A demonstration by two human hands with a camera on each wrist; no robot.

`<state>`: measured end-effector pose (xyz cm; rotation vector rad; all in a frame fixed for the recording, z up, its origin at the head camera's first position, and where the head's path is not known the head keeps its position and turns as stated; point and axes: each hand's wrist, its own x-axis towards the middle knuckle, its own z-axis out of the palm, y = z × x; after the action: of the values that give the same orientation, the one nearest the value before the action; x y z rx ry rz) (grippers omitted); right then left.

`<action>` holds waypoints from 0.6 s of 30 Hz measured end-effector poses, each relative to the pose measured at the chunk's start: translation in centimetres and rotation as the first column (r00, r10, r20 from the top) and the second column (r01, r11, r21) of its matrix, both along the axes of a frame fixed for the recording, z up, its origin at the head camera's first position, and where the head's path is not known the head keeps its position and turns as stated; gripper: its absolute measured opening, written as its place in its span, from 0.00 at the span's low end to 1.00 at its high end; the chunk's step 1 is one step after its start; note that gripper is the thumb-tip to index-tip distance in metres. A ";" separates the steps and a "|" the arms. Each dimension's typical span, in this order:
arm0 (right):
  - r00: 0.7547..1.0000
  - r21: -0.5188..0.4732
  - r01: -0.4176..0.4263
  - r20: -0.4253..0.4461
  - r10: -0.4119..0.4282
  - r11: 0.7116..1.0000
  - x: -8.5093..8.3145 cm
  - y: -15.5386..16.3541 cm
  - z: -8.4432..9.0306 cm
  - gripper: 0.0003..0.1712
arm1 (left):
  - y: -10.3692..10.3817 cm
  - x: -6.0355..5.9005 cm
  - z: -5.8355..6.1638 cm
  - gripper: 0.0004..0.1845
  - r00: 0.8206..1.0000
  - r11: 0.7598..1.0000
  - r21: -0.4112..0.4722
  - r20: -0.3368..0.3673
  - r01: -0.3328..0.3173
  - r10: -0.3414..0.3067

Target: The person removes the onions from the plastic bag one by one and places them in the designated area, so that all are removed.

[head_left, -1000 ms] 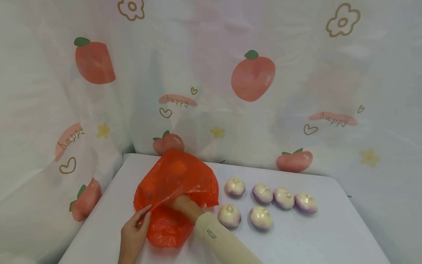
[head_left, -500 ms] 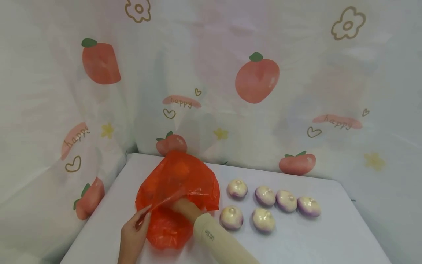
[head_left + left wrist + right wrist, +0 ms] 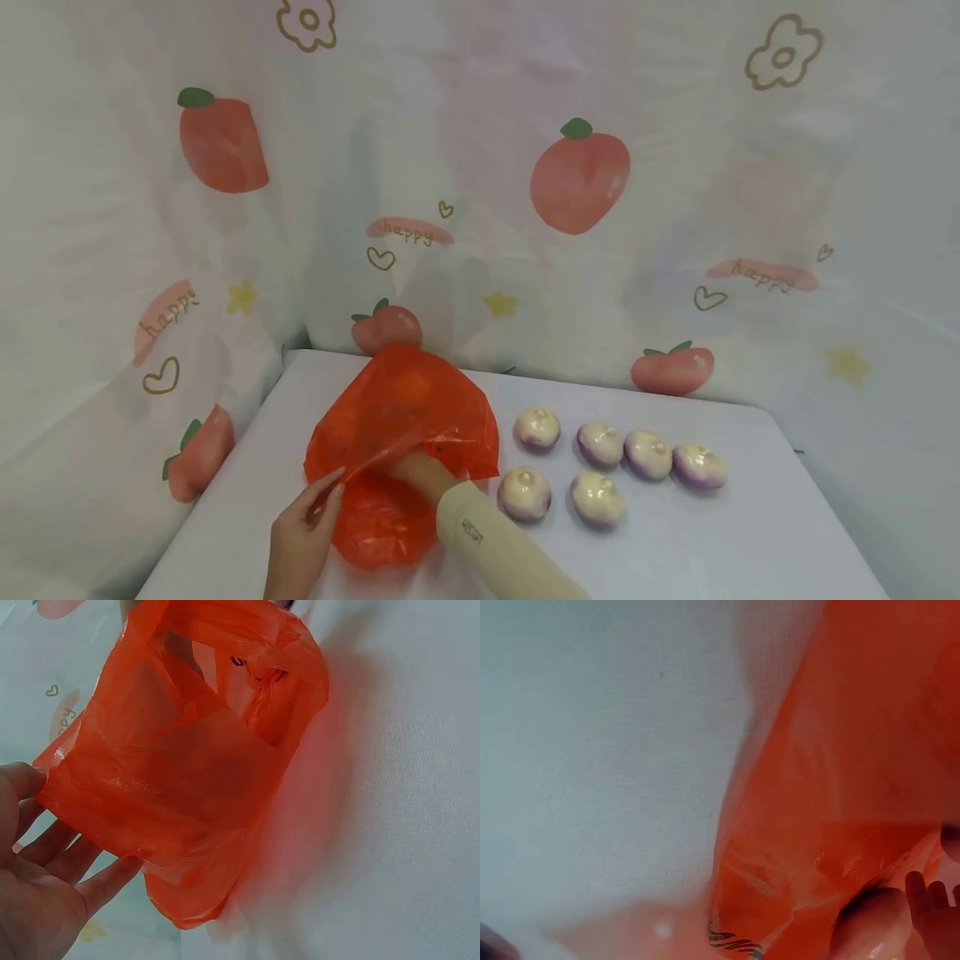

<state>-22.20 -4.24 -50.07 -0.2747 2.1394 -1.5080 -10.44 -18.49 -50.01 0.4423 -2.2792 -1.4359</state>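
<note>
A translucent red plastic bag lies on the left of the table, its mouth toward me. My left hand pinches the upper edge of that mouth between thumb and fingers, lifting it; the left wrist view shows the same fingers along the bag's edge. Into the opening goes my right hand, covered by the plastic past the wrist, so I cannot tell what it holds. Rounded orange lumps show dimly through the bag's top. In the right wrist view, a rounded pinkish shape and some fingers appear at the lower right.
Several cream-and-purple turnip-like vegetables stand right of the bag, the nearest one close to the right sleeve. A white cloth covers the table. Behind and left hangs a printed curtain.
My right forearm has shifted slightly left at the bag's mouth. The left hand keeps its hold on the bag's edge, and the vegetables outside stay put; the head view moved a little.
</note>
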 end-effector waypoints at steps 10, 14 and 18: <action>1.000 0.000 0.025 0.008 -0.025 1.000 0.6 -0.3 0.8 0.17 | 0.3 0.3 0.4 0.14 0.998 1.000 0.030 0.065 0.003 -0.005; 0.997 -0.049 0.063 0.048 -0.060 0.997 1.2 -0.2 1.6 0.20 | 0.4 0.3 0.4 0.14 0.999 1.000 0.027 0.048 0.003 -0.004; 0.992 -0.098 0.097 0.091 -0.088 0.990 1.8 0.1 2.1 0.23 | 0.3 0.3 0.3 0.13 0.999 1.000 0.026 0.035 0.005 -0.006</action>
<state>-20.42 -4.10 -47.93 -0.1449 2.0356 -1.6546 -10.16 -18.16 -49.69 0.4727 -2.2927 -1.4732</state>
